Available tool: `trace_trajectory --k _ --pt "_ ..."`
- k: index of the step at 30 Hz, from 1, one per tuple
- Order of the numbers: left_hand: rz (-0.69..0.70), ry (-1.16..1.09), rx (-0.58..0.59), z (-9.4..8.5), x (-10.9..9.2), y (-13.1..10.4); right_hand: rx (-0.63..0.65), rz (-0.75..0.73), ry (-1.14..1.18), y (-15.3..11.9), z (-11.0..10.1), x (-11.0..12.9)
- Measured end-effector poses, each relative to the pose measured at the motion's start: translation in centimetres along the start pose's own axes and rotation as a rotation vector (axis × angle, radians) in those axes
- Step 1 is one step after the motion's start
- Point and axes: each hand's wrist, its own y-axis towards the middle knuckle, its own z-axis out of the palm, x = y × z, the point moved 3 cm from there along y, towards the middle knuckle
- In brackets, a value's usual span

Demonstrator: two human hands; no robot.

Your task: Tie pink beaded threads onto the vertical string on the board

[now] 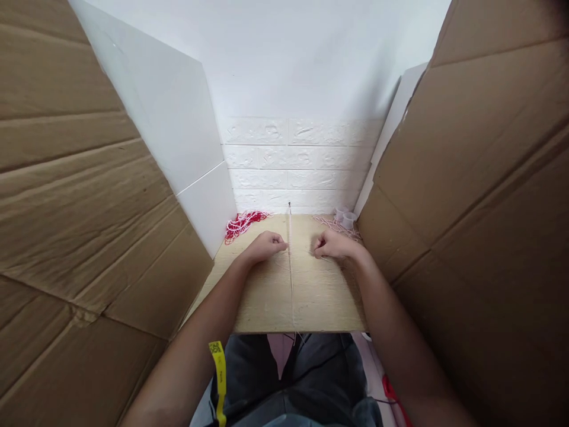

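A pale cord (291, 284) runs straight down the middle of the wooden board, from a small dark hook (289, 204) at the back to the front edge. Just left of the cord is my left hand (268, 244), its thumb and fingers pinched together near it. My right hand (331, 244) is closed in a pinch to the right of the cord, a little apart from it. Thin pale thread shows by the right fingertips and trails below that hand. Whatever lies between the left fingertips is too fine to make out.
Red and white cords (243, 225) lie bundled at the back left of the board (262, 302). Pink-white cords (331, 223) and small clear cups (348, 220) sit at the back right. Tall cardboard sheets (89, 178) flank both sides, with a white wall behind.
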Motion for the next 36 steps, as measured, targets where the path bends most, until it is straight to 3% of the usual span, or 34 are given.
trace_trajectory --k 24,36 --pt "0.013 0.042 -0.021 0.1 0.3 0.2 0.018 0.151 -0.149 0.0 0.3 -0.3" --pt "-0.003 0.064 -0.008 0.3 0.9 0.4 0.033 0.004 -0.056 -0.4 0.9 1.7"
